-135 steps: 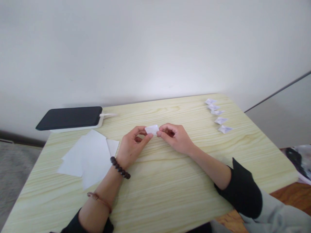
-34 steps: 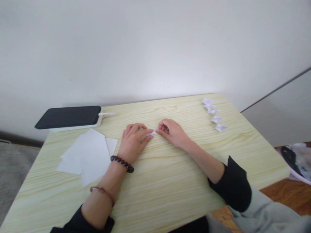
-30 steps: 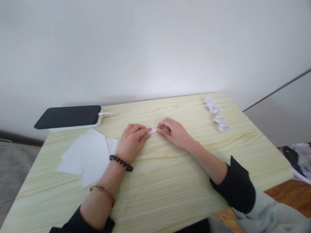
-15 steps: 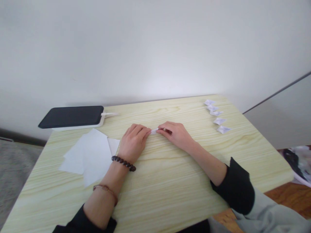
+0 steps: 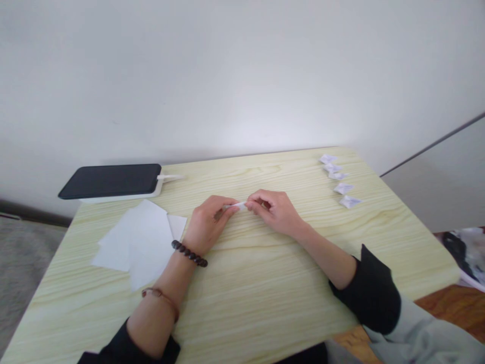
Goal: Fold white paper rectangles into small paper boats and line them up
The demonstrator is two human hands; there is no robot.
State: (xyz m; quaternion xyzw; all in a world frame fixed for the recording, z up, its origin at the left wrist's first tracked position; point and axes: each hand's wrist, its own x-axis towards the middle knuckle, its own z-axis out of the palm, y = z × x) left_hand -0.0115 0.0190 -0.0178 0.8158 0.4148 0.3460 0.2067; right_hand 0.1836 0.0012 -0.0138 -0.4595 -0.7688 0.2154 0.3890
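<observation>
A small folded piece of white paper (image 5: 239,206) is held between my two hands over the middle of the table (image 5: 265,293). My left hand (image 5: 212,217) pinches its left end between thumb and fingers. At the other end, the thumb and fingertips of my right hand (image 5: 275,210) close on the paper. Only a narrow strip shows between the hands; the fingers hide the rest. Loose white paper sheets (image 5: 149,242) lie overlapping, left of my left wrist.
Several small folded paper boats (image 5: 343,188) stand in a row at the right rear of the table. A phone (image 5: 111,181) rests on a white block (image 5: 151,194) at the left rear, with a white cable plugged in. Behind the table rises a white wall (image 5: 242,76).
My left hand has turned, and its thumb now shows under the paper's left end. The folded paper has tilted to show a thin edge. My right hand has barely moved.
</observation>
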